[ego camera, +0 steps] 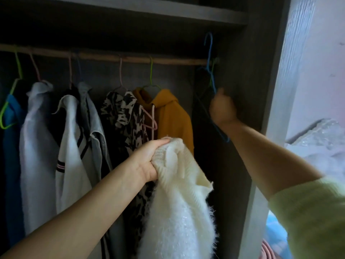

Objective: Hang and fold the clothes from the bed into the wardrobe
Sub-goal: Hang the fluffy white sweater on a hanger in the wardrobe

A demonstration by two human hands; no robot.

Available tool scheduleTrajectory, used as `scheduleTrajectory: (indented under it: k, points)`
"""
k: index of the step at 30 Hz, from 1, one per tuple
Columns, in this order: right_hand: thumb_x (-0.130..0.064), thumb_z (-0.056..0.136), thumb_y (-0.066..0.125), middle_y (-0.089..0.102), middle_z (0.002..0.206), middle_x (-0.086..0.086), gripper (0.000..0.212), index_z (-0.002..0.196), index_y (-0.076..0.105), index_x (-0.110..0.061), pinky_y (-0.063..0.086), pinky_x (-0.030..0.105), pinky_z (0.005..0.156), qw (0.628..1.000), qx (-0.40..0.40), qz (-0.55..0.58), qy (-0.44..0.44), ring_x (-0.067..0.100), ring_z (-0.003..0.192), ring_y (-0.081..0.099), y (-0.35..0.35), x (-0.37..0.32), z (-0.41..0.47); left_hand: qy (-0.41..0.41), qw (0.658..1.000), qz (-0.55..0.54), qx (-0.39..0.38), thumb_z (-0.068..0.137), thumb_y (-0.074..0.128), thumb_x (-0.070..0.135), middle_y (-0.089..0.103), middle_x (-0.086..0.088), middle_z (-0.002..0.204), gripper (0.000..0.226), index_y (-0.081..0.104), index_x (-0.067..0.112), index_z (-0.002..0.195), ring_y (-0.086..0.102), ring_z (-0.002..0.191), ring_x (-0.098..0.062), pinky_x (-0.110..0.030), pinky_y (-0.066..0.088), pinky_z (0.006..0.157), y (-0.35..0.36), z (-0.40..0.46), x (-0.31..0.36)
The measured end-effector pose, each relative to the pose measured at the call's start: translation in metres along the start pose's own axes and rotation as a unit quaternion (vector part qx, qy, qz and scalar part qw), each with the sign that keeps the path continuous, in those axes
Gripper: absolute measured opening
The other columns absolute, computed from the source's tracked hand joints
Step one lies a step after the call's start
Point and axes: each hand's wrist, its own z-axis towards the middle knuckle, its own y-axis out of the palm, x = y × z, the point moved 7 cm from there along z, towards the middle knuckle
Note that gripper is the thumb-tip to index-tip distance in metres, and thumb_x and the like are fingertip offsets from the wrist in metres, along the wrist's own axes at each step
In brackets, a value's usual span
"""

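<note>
1. Blurring hides the right hand [222, 107] in the dim right end of the wardrobe [240, 75]; its fingers look curled round the blue hanger [211, 58], though each finger is hard to make out.
2. Cut off at the bottom edge, the white sweater [179, 212] hangs in front of the hung clothes, just below the yellow hoodie [173, 116].
3. Left hand [149, 161] grips the sweater's knit top, fingers closed over it, thumb underneath.
4. Blue hanger's hook stands above the rail [104, 57], its lower bar running behind the right wrist; a green hanger [213, 66] hangs just beside it.
5. Six garments hang on the rail: blue, pale, white striped, grey, animal-print, yellow.
6. Two bare arms show; one green sleeve [309, 212] at right.
</note>
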Motion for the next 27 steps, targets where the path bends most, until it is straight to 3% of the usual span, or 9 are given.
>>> scheduleTrajectory:
  k: [4,6,9,12,14,17,20,23,27]
  points:
    - [-0.019,0.101,0.038,0.059,0.082,0.008,0.014,0.111,0.044,-0.012,0.038,0.02,0.049,0.961,-0.002,0.261,0.093,0.017,0.062,0.056,0.008,0.022,-0.108,0.0,1.0,0.02,-0.003,0.091,0.055,0.016,0.065,-0.01,0.068,0.02,0.065,0.007,0.078,0.066,0.055,-0.02,-0.029,0.057,0.052,-0.014,-0.029,-0.014]
    - [-0.023,0.098,0.048,0.055,0.074,0.001,0.006,0.102,0.046,-0.021,0.036,0.013,0.046,0.932,-0.012,0.331,0.144,0.009,0.056,0.05,0.016,0.036,-0.156,-0.016,0.998,0.053,0.008,0.089,0.059,0.017,0.067,-0.011,0.069,0.019,0.068,0.006,0.076,0.067,0.058,-0.021,-0.031,0.057,0.052,-0.027,-0.044,-0.023]
    - [-0.043,0.091,0.055,0.051,0.053,-0.013,0.02,0.077,0.061,-0.03,0.038,0.03,0.056,0.895,-0.016,0.387,0.221,0.008,0.052,0.047,0.008,0.057,-0.196,-0.059,0.994,0.085,0.039,0.086,0.063,0.015,0.069,-0.015,0.076,0.013,0.07,0.006,0.08,0.069,0.061,-0.025,-0.035,0.057,0.051,-0.048,-0.065,-0.043]
    - [-0.047,0.094,0.047,0.034,0.036,-0.012,0.036,0.075,0.069,-0.026,0.025,0.023,0.045,0.879,-0.03,0.422,0.221,0.003,0.038,0.031,-0.026,0.057,-0.217,-0.104,0.983,0.138,0.06,0.083,0.064,0.011,0.065,-0.016,0.084,0.011,0.065,0.003,0.091,0.067,0.067,-0.026,-0.041,0.059,0.06,-0.065,-0.083,-0.068]
    - [-0.044,0.098,0.041,0.024,0.036,-0.011,0.042,0.073,0.066,-0.021,0.016,0.018,0.039,0.809,-0.008,0.537,0.241,0.004,0.033,0.021,-0.063,0.052,-0.228,-0.135,0.974,0.166,0.069,0.082,0.065,0.011,0.065,-0.016,0.086,0.017,0.064,0.004,0.098,0.066,0.072,-0.027,-0.04,0.058,0.064,-0.073,-0.094,-0.085]
    - [-0.043,0.1,0.034,0.018,0.04,-0.008,0.052,0.063,0.059,-0.018,0.01,0.017,0.036,0.651,-0.005,0.719,0.241,0.003,0.034,0.013,-0.105,0.038,-0.237,-0.164,0.965,0.193,0.072,0.086,0.059,0.011,0.067,-0.015,0.074,0.01,0.064,0.003,0.089,0.066,0.061,-0.025,-0.033,0.057,0.054,-0.075,-0.106,-0.102]
    - [-0.048,0.099,0.029,0.017,0.039,-0.008,0.063,0.049,0.055,-0.02,0.006,0.018,0.035,0.573,-0.052,0.781,0.241,0.003,0.032,0.012,-0.112,0.017,-0.256,-0.17,0.964,0.193,0.067,0.086,0.057,0.011,0.066,-0.013,0.065,0.011,0.062,0.002,0.082,0.065,0.053,-0.023,-0.028,0.054,0.047,-0.065,-0.117,-0.11]
    - [-0.052,0.096,0.032,0.018,0.039,-0.01,0.063,0.047,0.053,-0.019,0.006,0.018,0.035,0.569,-0.115,0.771,0.262,0.003,0.031,0.014,-0.094,0.003,-0.29,-0.155,0.971,0.174,0.062,0.091,0.05,0.01,0.064,-0.01,0.057,0.023,0.061,0.004,0.072,0.063,0.047,-0.019,-0.024,0.053,0.044,-0.051,-0.13,-0.109]
    - [-0.052,0.084,0.043,0.02,0.041,-0.008,0.049,0.054,0.056,-0.015,0.011,0.014,0.036,0.609,-0.231,0.709,0.27,0.004,0.033,0.015,-0.07,-0.002,-0.339,-0.126,0.979,0.139,0.074,0.093,0.049,0.011,0.065,-0.011,0.061,0.032,0.065,0.004,0.066,0.065,0.051,-0.021,-0.031,0.057,0.05,-0.044,-0.146,-0.098]
